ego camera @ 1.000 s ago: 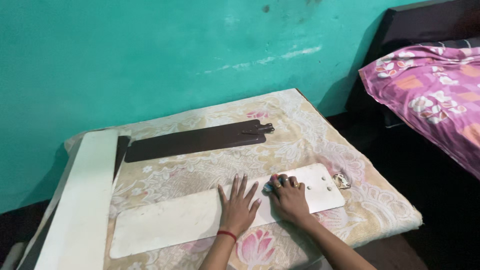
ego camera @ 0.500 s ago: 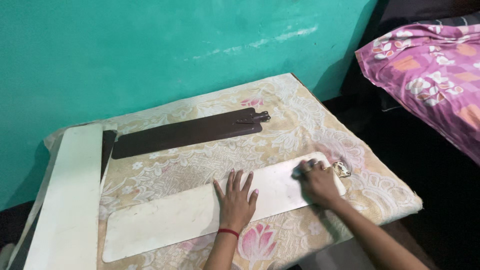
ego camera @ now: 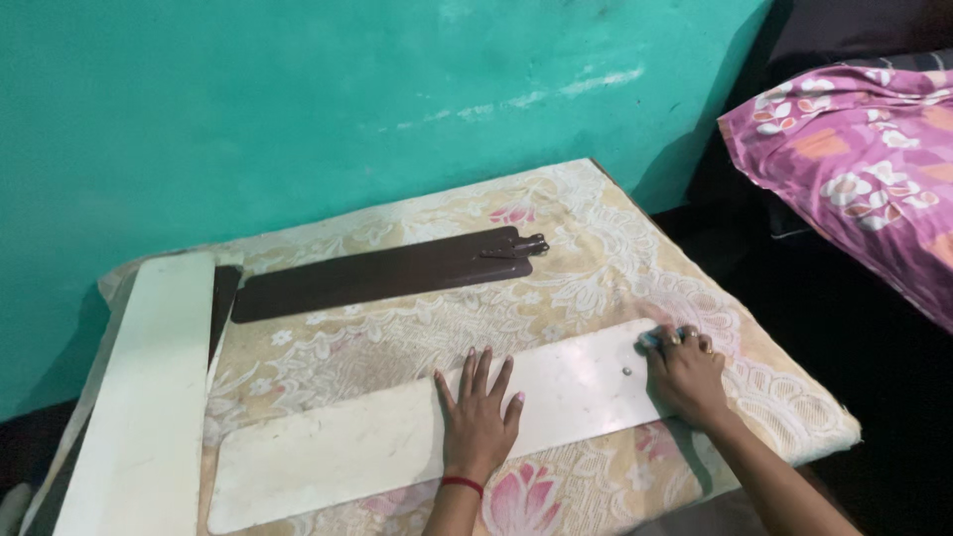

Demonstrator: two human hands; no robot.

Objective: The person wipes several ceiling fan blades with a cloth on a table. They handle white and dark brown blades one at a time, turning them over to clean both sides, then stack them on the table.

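Left hand (ego camera: 479, 417) lies flat, fingers spread, on the middle of a white blade (ego camera: 397, 432) set lengthwise along the table's near edge. Right hand (ego camera: 687, 372), fingers curled over a small cloth (ego camera: 649, 339), presses on the blade's far-right end, beside 1 visible bolt hole. No labels or signs in view. 3 blades in all: white under the hands, brown blade (ego camera: 382, 273) behind it, white blade #2 (ego camera: 149, 387) at left. Floral cover (ego camera: 615, 258) on table; pink quilt (ego camera: 864, 159) at right.

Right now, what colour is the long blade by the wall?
Dark brown fan blade, in the head view.
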